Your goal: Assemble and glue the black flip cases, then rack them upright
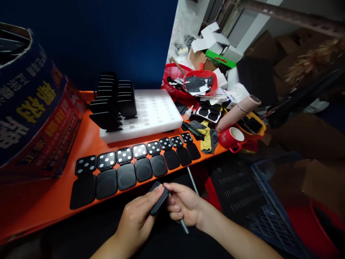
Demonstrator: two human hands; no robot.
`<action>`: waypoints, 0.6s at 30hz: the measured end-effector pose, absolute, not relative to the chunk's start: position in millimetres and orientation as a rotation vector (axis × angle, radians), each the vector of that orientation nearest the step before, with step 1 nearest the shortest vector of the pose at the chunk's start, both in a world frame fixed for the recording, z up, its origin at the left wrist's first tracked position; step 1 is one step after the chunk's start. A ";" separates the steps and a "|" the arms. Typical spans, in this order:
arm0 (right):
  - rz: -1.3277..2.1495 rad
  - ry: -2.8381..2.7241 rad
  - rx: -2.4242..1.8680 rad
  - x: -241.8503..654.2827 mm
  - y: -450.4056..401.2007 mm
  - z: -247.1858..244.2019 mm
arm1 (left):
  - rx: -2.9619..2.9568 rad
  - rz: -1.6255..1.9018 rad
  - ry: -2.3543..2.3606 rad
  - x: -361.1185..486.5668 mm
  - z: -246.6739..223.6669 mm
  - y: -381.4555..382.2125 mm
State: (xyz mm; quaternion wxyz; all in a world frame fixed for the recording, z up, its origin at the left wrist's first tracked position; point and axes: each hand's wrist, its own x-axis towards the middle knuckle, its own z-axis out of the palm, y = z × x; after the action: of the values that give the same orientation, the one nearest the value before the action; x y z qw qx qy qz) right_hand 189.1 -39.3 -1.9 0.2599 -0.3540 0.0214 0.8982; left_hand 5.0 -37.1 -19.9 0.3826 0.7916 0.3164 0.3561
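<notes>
In the head view, my left hand point(140, 212) pinches a small dark flat case point(160, 203) with rounded corners, held edge-up below the table edge. My right hand point(185, 205) is closed around a thin grey metal rod point(184, 226), whose end sticks out below the fingers. Its thumb and forefinger meet at the case's upper edge; the contact there is partly hidden. On the orange table beyond lie several open hinged black cases point(127, 177) in a row, their smaller upper halves showing white dots point(139, 150).
A white foam block point(153, 111) holds upright black pieces point(107, 104). A large printed tub point(35, 108) stands left. At right are a red mug point(231, 139), a pink bottle point(238, 113), a yellow-grey glove point(207, 138), a red basket point(172, 81) and a blue crate point(277, 201).
</notes>
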 end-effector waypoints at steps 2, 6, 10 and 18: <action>2.331 -0.079 -0.987 194.5 -43.0 -3.9 | 1.805 0.923 0.946 9.3 -21.1 -34.1; 1.972 -0.424 -1.314 206.3 -47.2 -25.9 | 1.071 0.946 1.374 10.2 -23.2 -25.9; 1.695 -0.537 -1.566 207.3 -41.0 -59.9 | 0.723 0.910 1.288 8.6 -27.9 -21.5; 1.596 -0.656 -1.634 210.1 -30.3 -77.5 | 0.698 0.834 1.283 13.4 -32.6 -23.4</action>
State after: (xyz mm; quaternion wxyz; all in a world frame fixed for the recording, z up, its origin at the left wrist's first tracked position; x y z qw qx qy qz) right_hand 210.1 -30.3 -77.5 0.3731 -0.6379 -0.2562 0.6231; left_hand 13.4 -23.4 -32.6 0.6667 0.3095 0.5685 0.3696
